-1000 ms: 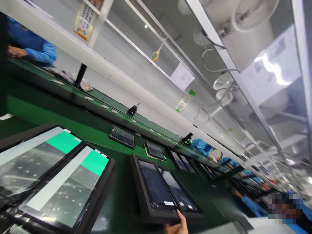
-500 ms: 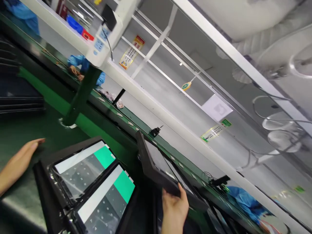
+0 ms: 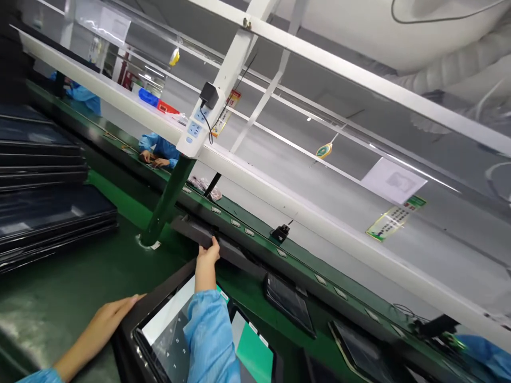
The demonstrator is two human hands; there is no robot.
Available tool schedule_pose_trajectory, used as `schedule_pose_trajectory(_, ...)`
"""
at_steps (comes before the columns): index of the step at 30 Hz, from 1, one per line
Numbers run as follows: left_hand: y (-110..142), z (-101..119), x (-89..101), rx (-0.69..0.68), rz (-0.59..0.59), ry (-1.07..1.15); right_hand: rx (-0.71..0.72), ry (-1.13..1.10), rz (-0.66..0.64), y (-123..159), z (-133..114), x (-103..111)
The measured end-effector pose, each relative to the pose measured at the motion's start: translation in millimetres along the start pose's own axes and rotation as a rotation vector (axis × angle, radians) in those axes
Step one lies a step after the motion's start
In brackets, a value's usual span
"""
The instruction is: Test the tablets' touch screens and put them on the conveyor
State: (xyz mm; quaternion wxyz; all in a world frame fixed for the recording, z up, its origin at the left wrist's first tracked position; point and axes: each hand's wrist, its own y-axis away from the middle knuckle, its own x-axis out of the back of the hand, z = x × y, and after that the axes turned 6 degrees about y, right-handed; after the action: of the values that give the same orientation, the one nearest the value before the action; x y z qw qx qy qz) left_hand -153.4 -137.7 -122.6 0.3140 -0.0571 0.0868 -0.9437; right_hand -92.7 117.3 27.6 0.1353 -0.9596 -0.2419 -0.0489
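My right hand [image 3: 206, 263] reaches forward, its fingers and thumb pinching the near edge of a dark tray [image 3: 237, 256] seen nearly edge-on. What lies in that tray is hidden. My left hand [image 3: 109, 319] has its fingers stretched out along the left edge of a second black tray [image 3: 131, 319], nothing visible inside the hand. Two tablets lie in this second tray: one lit tablet [image 3: 165, 335] shows number keys, the other tablet [image 3: 255, 348] a green and white screen. My right sleeve covers part of both.
Stacked dark panels [image 3: 51, 218] stand at the left. A green post [image 3: 167, 205] with a power strip [image 3: 195, 125] rises from the bench. Dark-screened tablets [image 3: 289, 303] lie at the right. A black adapter [image 3: 280, 232] sits on the ledge. Across it, a co-worker [image 3: 159, 151] handles something small.
The right hand has carried the dark tray leftward and forward, past the lit tablets. My left hand has come to the second tray's edge. The camera view has turned left.
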Motion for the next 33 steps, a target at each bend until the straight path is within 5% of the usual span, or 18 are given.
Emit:
schedule_pose_trajectory(7,7.6,6.7,12.1,0.098,-0.078,0.111,-0.342,-0.103,0.194,6.7,13.4,-17.7)
schedule_pose_trajectory(13,14.6,19.3,22.1,0.147,-0.141,0.119,-0.374,-0.072,0.12,33.2,-27.6,7.0)
schedule_pose_trajectory(16,14.2,25.8,26.9,0.153,-0.111,0.075,-0.268,-0.02,0.05,57.7,-62.4,56.4)
schedule_pose_trajectory(20,24.9,32.6,28.6,0.11,-0.041,-0.041,-0.132,0.15,-0.05,122.5,-88.5,167.9)
schedule_pose_trajectory(25,64.2,65.0,1.3,-0.291,0.193,-0.342,-0.192,0.405,0.135,239.6,-55.0,286.1)
schedule_pose_trajectory(29,75.8,106.0,-32.9,-0.442,0.098,-0.503,-0.259,0.465,0.21,281.7,-4.2,318.1)
schedule_pose_trajectory(33,80.8,110.1,-47.8,-0.329,0.359,-0.562,-0.261,0.438,0.152,270.5,32.2,314.9)
